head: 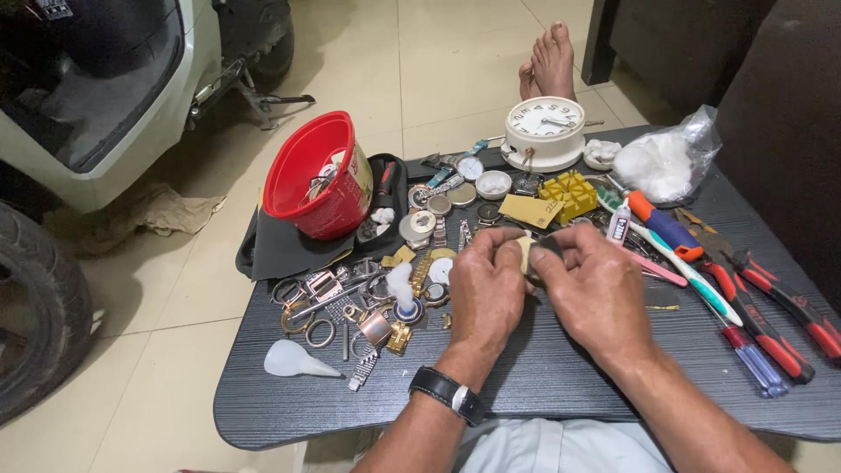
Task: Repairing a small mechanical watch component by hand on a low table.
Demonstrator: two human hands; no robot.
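Pinched between the fingertips of both hands was a small pale, cream-coloured piece (526, 252), too hidden by the fingers to identify; it was held just above the middle of the dark wood-grain table (543, 377). Left hand (486, 293), with a black-strapped wristwatch (448, 394) on its wrist, gripped the piece from its left side, and the right hand (596, 293) closed on it from the right, thumbs meeting over it.

Loose metal watch parts (350, 307) lay scattered to the left: rings, link bracelets and round cases, too many and too tangled to count. One soft translucent teardrop-shaped blower (293, 359) lay nearest the table's left edge. One red plastic basket (320, 175) stood tilted on a black cloth. One round white desk clock (545, 131) stood at the far edge, just beside one yellow ribbed plastic block (571, 193) and a tan paper tag (528, 210).

To the right lay one clear crinkled bag of white cotton (667, 159), a small white glue bottle with a red-and-blue label (618, 224), two toothbrushes (679, 267), red-handled pliers (771, 307) and one blue-handled screwdriver (758, 363).
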